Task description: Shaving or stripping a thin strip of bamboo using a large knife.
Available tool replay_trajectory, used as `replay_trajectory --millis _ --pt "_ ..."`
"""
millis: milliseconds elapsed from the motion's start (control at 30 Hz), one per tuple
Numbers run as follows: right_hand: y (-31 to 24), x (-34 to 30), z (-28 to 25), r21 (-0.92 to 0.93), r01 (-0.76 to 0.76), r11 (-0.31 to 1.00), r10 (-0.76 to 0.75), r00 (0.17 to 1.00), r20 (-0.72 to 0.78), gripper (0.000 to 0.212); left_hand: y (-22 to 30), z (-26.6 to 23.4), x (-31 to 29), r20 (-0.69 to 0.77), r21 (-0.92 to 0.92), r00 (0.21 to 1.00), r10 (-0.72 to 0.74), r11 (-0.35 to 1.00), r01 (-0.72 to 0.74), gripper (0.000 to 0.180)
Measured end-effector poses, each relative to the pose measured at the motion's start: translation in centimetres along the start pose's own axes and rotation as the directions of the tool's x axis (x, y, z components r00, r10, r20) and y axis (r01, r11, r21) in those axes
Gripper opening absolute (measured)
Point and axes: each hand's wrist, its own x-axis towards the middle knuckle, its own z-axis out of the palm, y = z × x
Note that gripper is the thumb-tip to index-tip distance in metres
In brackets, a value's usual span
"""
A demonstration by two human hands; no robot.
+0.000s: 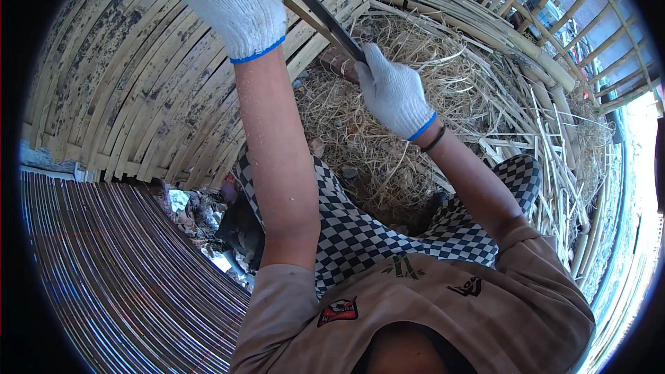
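My left hand [239, 7], in a white knit glove with a blue cuff, is at the top edge, closed, its fingers partly cut off by the picture's rim. A thin bamboo strip [308, 17] slants down and right from it. My right hand [396, 93], gloved the same way, is lower and to the right, closed round the near end of a long dark-bladed knife [322, 10]. The blade lies alongside the strip, and its far end reaches up to my left hand. Whether blade and strip touch is hard to tell. A reddish-brown block [339, 64] sits below the strip's lower end.
Dry bamboo shavings [388, 159] cover the ground between my legs. A split-bamboo panel [138, 76] stands at the left, with dark, thin slats [125, 270] below it. Long bamboo poles [512, 55] and a bamboo lattice [554, 21] line the far right. Loose strips [554, 166] lie at the right.
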Motion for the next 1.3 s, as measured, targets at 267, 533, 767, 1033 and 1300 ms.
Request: replay_trajectory --millis 267,533,767,1033,1300 --pt "2.6 0.5 2.8 -0.188 -0.195 0.963 0.229 0.956 0.183 0.022 1.5 -2.3 1.3 -0.016 0.09 0.99 -0.141 0.986 0.142 0.07" --pt "3.7 -0.3 5.0 -0.186 -0.388 0.903 0.426 0.864 0.268 0.019 1.8 -4.2 2.6 0.272 -0.094 0.93 -0.246 0.955 0.28 0.073" --pt "4.4 -1.8 5.1 -0.079 -0.177 0.981 0.19 0.962 0.196 0.018 2.5 -5.4 3.2 0.462 -0.195 0.86 -0.216 0.921 0.336 0.078" --pt "5.8 -0.8 6.8 -0.088 -0.297 0.951 0.31 0.918 0.246 0.018 3.1 -6.2 3.5 0.435 -0.205 0.868 -0.24 0.912 0.355 0.081" --pt "6.7 -0.6 6.7 -0.117 -0.22 0.968 0.244 0.93 0.275 0.024 3.3 -5.3 2.8 0.291 -0.047 0.907 -0.303 0.943 0.33 0.078"
